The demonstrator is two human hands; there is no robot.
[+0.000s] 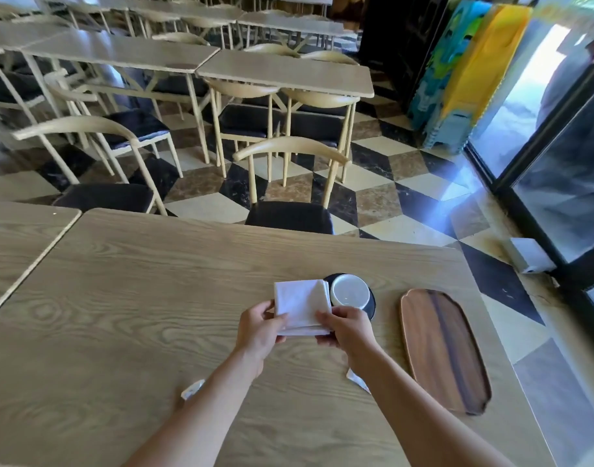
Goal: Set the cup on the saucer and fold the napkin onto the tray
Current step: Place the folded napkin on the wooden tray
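A white napkin (301, 303), folded into a square, is held just above the wooden table between both hands. My left hand (259, 328) grips its near left corner and my right hand (347, 328) grips its near right corner. Right behind the napkin a white cup (350, 291) stands on a dark saucer (372, 306), whose left part is hidden by the napkin. A dark oval wooden tray (443, 348) lies bare to the right of the saucer, near the table's right edge.
Small white paper scraps lie on the table (137, 298) under my forearms: a left scrap (191, 389) and a right scrap (358, 380). A second table (19, 237) adjoins on the left. A chair (290, 214) stands at the far edge. A glass door is at right.
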